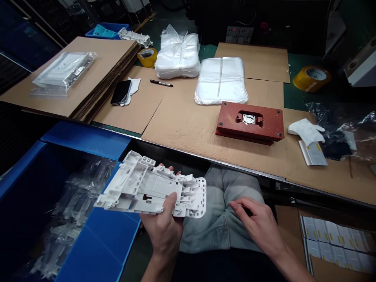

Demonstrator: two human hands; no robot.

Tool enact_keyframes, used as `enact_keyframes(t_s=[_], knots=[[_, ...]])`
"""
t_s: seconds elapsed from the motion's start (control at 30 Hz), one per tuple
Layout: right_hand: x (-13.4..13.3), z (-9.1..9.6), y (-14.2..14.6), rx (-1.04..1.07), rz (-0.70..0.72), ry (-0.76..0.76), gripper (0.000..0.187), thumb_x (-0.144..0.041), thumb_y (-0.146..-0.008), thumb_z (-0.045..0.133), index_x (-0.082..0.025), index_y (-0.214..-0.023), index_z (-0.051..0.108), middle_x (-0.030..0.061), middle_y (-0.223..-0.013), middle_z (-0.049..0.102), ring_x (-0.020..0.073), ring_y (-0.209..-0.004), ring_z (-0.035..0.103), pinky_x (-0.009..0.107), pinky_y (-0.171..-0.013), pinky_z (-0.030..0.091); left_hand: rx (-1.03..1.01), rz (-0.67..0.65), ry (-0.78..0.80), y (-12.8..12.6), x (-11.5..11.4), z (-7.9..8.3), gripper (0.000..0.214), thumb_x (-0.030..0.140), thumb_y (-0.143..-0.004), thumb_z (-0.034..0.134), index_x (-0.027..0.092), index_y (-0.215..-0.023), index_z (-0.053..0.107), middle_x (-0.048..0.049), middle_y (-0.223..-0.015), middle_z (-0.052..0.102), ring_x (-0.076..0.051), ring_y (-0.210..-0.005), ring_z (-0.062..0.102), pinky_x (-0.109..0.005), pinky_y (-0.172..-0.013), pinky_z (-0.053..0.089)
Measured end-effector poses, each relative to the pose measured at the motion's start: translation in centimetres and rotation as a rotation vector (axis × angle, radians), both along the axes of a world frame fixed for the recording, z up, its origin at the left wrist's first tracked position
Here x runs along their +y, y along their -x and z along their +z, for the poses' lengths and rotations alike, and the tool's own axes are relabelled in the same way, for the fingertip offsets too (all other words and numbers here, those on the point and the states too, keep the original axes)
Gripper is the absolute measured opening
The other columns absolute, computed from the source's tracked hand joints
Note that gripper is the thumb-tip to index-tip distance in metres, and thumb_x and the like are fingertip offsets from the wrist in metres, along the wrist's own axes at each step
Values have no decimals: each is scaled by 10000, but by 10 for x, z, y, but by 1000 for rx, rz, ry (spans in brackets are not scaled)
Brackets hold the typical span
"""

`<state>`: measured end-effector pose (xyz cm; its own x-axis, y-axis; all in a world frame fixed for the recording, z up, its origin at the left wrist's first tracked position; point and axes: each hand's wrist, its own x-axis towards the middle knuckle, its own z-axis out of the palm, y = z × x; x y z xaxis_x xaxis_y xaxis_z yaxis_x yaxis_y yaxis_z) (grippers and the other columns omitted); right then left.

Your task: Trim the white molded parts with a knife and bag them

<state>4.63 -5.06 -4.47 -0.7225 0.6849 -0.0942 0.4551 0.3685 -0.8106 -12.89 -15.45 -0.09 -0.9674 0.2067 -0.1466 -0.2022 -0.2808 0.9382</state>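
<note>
A white moulded plastic part (pixel 158 188), ribbed and slotted with a rounded perforated end, lies in my left hand (pixel 164 227). My thumb presses on its upper face and the fingers wrap under its far edge. It is held above my lap, partly over the rim of the blue bin (pixel 108 235). Over my right thigh, apart from the part, my right hand (pixel 257 219) is closed with thumb and fingers curled together. What it holds, if anything, is hidden. On the table ahead sits a red block fixture (pixel 229 121) with a metal piece (pixel 248 119) in its recess.
Bagged white parts (pixel 67 196) fill the bin. Stacked cardboard (pixel 102 70), a phone (pixel 121 92), a pen (pixel 161 83), bundled plastic bags (pixel 221 80) and tape rolls (pixel 311 78) are on the table. A box (pixel 289 231) with packed white pieces is low right. The table's metal edge (pixel 205 158) crosses ahead.
</note>
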Motion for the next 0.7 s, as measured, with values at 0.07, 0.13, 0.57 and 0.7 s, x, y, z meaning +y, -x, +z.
enact_keyframes(t_s=[0.07,0.13,0.57,0.7], knots=[[1,-6,-3,-26,3,-78,395,-517,-969,600,-202,-746,685,-3,-669,670,136,-559,619,242,-533,476,-15,-14,2,-1,-1,0,672,149,-820,762,329,-1431,547,-81,-1376,665,-351,-1309,593,-576,-1149,442],[0,-8,-5,-65,20,-147,402,-574,-920,647,-206,-756,654,-17,-682,664,124,-520,585,248,-520,469,-35,-21,2,-2,-2,1,673,173,-813,776,330,-1427,551,-81,-1396,651,-351,-1312,590,-567,-1157,434],[76,56,0,-57,472,-632,390,-235,-1065,412,-173,-1413,577,67,-878,662,173,-721,623,292,-649,484,-1076,-857,-158,5,-25,20,753,697,-882,458,102,-1283,685,-212,-1102,761,-386,-1068,727,-535,-992,548],[93,89,22,-18,687,-722,384,-402,-1047,487,-202,-1339,635,65,-877,656,193,-723,574,319,-613,412,-1112,-886,-106,-11,-29,23,924,876,-806,395,103,-1171,748,-209,-986,775,-322,-843,759,-425,-757,612]])
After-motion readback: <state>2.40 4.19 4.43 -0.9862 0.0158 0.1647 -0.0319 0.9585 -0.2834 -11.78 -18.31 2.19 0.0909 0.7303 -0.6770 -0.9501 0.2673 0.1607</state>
